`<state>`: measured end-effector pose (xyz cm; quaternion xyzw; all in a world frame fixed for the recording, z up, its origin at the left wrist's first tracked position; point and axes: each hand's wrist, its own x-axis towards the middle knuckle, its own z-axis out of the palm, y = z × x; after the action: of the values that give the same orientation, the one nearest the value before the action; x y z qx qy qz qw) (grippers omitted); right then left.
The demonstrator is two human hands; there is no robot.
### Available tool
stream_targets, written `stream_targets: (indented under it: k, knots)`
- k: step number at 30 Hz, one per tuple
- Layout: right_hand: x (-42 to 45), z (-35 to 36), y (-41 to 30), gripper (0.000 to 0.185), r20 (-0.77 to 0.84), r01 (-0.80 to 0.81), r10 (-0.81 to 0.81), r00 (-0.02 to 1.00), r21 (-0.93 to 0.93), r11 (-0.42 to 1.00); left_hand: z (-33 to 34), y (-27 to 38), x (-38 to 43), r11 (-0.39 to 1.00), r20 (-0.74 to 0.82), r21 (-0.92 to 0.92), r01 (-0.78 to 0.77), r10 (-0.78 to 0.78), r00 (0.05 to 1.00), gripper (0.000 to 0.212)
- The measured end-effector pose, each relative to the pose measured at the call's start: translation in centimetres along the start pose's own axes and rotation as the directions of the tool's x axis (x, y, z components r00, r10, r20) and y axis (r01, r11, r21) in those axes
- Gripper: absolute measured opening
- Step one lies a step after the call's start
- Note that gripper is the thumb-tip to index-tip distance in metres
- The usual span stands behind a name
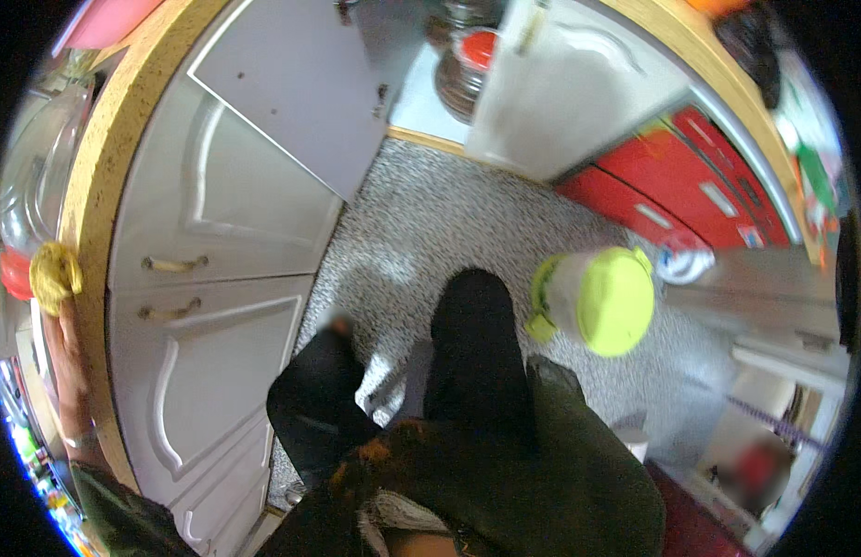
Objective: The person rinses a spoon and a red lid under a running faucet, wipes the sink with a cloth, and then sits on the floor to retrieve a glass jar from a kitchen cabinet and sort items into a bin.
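At the far left, my left hand (67,341) is stretched over the edge of the speckled countertop (117,111), its fingers on a crumpled yellow cloth (56,278). Just beyond the cloth is a large clear plastic jar (37,174) with a red part at its near end. My right hand is out of view. Grey cabinet doors (214,299) with metal handles lie below the counter, and the corner cabinet door (291,83) hangs open.
A clear bin with a lime-green lid (615,303) stands on the speckled floor (416,202). Inside the open corner cabinet sits a red-lidded jar (465,76). A second cabinet door (563,76) and a red-fronted appliance (671,174) are at right. A blurred red shape (758,463) shows at lower right.
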<state>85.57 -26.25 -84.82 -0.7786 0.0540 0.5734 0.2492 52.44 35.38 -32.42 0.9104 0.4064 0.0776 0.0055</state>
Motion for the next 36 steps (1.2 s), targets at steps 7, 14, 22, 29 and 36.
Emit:
stream_targets:
  k: [7, 14, 22, 29, 36]
  knots:
    - [-4.4, -4.2, 1.1, 0.021, 0.028, 0.078, -0.160, 0.987, 0.782, 0.619, -0.3, 9.0, 1.7, 0.963, -0.179, -0.264, -0.048, 0.000, 0.984, 0.055]
    - [-9.3, -9.7, 1.3, 0.026, -0.376, 0.435, -0.283, 0.883, 0.880, 0.189, 1.9, 2.9, 4.4, 0.986, -0.219, -0.149, -0.075, 0.042, 0.975, 0.059]
    - [-3.9, -11.7, 1.8, 0.041, -0.350, 0.320, -0.119, 0.929, 0.922, -0.219, 2.4, 1.3, 4.9, 0.987, -0.299, -0.115, -0.113, 0.074, 0.951, 0.055]
    - [-4.7, -13.3, 2.4, 0.040, -0.376, 0.346, -0.036, 0.926, 0.883, -0.316, 3.0, 4.4, 4.8, 0.975, -0.265, -0.154, -0.157, 0.112, 0.958, 0.053]
    - [-7.8, -12.2, 7.8, 0.039, -0.805, 0.777, -0.268, 0.530, 0.334, 0.534, 2.4, 3.4, 3.6, 0.993, -0.289, -0.077, -0.095, 0.069, 0.955, 0.058]
